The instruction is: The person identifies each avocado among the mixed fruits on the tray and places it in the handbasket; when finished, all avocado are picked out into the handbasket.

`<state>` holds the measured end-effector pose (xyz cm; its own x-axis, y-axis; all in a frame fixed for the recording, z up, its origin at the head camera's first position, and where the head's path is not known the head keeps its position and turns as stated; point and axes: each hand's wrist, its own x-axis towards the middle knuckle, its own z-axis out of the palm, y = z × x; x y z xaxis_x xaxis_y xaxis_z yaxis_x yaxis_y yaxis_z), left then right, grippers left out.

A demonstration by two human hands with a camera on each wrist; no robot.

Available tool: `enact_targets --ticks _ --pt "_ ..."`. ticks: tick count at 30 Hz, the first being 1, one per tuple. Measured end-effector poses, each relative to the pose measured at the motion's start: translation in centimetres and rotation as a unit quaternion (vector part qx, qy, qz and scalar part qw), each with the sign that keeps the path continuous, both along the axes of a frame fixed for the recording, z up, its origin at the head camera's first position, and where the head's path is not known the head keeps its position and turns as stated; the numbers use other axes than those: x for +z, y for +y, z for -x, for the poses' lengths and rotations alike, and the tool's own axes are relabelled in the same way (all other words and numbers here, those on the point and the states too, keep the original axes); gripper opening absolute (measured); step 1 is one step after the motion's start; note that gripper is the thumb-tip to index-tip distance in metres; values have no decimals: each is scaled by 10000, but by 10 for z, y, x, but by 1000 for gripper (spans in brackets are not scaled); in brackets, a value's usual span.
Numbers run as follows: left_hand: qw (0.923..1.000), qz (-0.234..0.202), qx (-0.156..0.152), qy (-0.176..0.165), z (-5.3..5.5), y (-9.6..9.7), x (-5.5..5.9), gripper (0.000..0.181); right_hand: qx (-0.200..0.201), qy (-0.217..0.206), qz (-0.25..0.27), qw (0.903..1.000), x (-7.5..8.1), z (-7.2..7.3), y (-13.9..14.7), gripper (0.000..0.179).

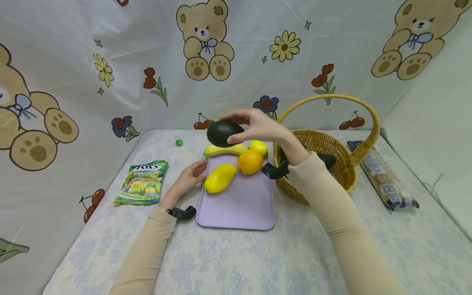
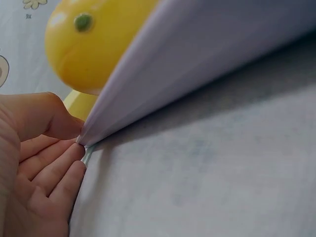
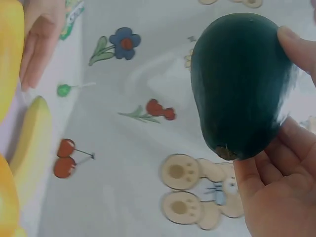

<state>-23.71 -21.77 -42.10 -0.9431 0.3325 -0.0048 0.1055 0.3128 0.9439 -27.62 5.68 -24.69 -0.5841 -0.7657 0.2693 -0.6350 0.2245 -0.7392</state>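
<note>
My right hand (image 1: 258, 125) grips a dark green avocado (image 1: 223, 133) above the far end of a lilac tray (image 1: 243, 209). In the right wrist view the avocado (image 3: 242, 84) points its stem end downward, thumb on one side and fingers on the other. My left hand (image 1: 189, 178) touches the tray's left rim, its fingers fairly straight; in the left wrist view the thumb and fingertips meet the rim (image 2: 116, 94). On the tray lie a yellow mango (image 1: 220, 178) and an orange (image 1: 250, 161). A banana (image 1: 226, 149) and a lemon (image 1: 259, 147) lie at its far edge.
A wicker basket (image 1: 350, 180) with a tall handle stands right of the tray, dark green items (image 1: 326, 160) inside. Farther right lies a long clear-wrapped package (image 1: 387, 180). A green candy bag (image 1: 143, 183) and a small green lollipop (image 1: 178, 142) lie left.
</note>
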Motion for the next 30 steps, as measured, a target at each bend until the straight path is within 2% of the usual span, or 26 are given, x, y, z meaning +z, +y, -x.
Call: enact_targets --ticks 3,7,12,18,26,30 --pt "10000 -22 42 65 7 -3 -13 60 3 189 152 9997 4 -11 20 55" --pt "9998 2 85 190 14 -6 -27 61 -133 224 212 9994 0 -26 53 55" --pt "9998 -8 91 201 14 -4 -26 61 -736 191 -30 9971 -12 -45 99 57" --pt "9998 -74 70 196 16 -5 -29 61 -1474 136 -422 9881 -34 -63 154 56" --pt "9999 -80 108 106 16 -7 -28 61 -1924 39 -562 9797 -66 -80 207 56" --pt "9999 -132 19 44 15 -5 -22 61 -1976 -279 -802 9766 -76 -84 223 56"
